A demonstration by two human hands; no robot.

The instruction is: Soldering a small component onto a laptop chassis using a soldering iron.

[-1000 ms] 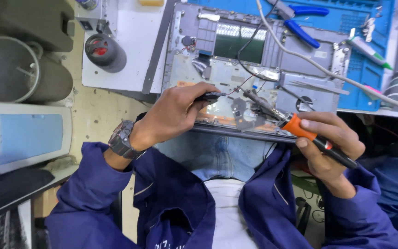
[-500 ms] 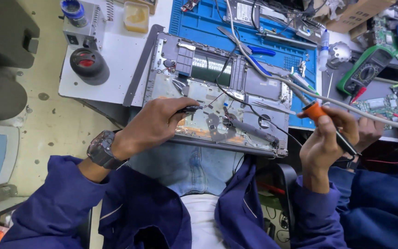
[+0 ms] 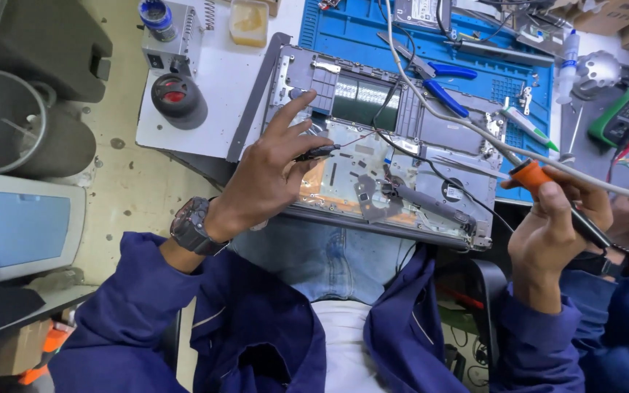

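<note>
Left hand (image 3: 271, 178) pinches a small black part (image 3: 318, 153) over the open laptop (image 3: 373, 175), right hand (image 3: 555, 225) grips an iron (image 3: 529, 175); board likely fragile, best held by edges

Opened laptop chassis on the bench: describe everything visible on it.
The opened laptop chassis lies flat, inner side up, spanning the white board and the blue mat, its near edge over the person's lap. It looks like grey metal and plastic, with a dark rectangular panel at the middle of the far side, coppery film near the front, a hinge bar and thin black wires crossing it. The left hand hovers above its left part, pinching a small black piece. A grey cable drapes across it.
</note>
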